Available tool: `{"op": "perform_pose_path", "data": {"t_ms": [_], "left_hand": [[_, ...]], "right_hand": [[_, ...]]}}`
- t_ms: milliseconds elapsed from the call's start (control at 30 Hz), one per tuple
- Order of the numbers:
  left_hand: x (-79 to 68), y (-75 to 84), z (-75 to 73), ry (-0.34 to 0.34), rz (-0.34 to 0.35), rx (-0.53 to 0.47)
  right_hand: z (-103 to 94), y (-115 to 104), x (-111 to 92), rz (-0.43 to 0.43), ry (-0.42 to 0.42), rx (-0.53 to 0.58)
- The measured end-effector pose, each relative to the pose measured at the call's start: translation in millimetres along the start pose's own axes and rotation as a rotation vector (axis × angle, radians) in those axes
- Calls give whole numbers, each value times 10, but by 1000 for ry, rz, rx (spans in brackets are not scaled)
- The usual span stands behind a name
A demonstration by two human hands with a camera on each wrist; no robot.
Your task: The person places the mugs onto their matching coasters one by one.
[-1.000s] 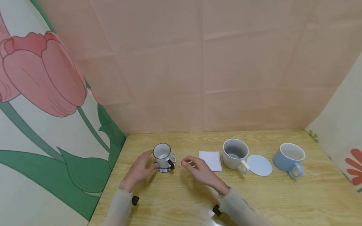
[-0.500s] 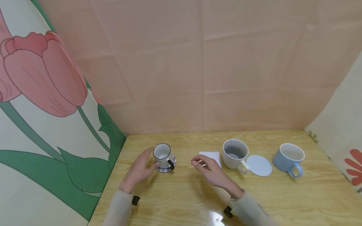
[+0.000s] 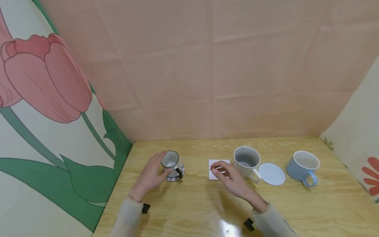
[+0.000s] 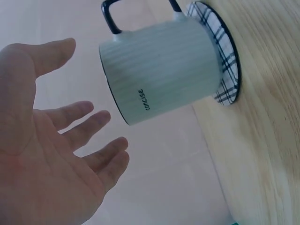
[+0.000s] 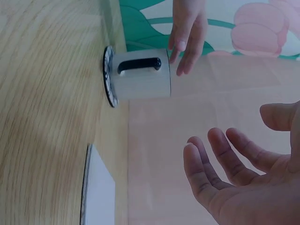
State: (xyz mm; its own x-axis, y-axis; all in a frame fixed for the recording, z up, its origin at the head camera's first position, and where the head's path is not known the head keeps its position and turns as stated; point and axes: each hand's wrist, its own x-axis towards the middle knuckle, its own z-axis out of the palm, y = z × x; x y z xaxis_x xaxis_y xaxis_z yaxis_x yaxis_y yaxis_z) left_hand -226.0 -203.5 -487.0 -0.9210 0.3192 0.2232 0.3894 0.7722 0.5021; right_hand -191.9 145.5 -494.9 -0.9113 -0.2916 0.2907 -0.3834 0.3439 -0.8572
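A white mug (image 4: 161, 70) with a dark rim and black handle stands upright on a round black-and-white checked coaster (image 4: 226, 56). Beside and above its rim is my left hand (image 3: 151, 174), fingers spread and nothing in them; the left wrist view shows a gap between fingertips and mug. My right hand (image 3: 234, 179) hovers with loosely bent fingers, holding nothing, and overlaps a square white coaster (image 3: 214, 174) in the head view. Just beyond it stands a larger white mug (image 3: 243, 168), its handle toward the front right.
A round pale blue coaster (image 3: 271, 174) lies right of the larger white mug. Farther right a light blue mug (image 3: 296, 169) stands on the wooden table (image 3: 189, 210). A pinkish sheet (image 3: 213, 72) rises behind the table's back edge.
My right hand has moved right, away from the black-handled mug and over to the square coaster. My left hand has shifted slightly right and up at the mug's rim. The mugs have stayed put.
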Motion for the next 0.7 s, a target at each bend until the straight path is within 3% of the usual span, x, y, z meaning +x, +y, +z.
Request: {"op": "perform_pose_path", "data": {"t_ms": [233, 500, 700], "left_hand": [[4, 75, 53, 23, 48, 15], [48, 142, 67, 22, 76, 19], [75, 209, 91, 5, 64, 23]], "right_hand": [[-147, 19, -139, -44, 42, 24], [-359, 8, -189, -46, 88, -33], [-497, 11, -226, -78, 141, -59]]}}
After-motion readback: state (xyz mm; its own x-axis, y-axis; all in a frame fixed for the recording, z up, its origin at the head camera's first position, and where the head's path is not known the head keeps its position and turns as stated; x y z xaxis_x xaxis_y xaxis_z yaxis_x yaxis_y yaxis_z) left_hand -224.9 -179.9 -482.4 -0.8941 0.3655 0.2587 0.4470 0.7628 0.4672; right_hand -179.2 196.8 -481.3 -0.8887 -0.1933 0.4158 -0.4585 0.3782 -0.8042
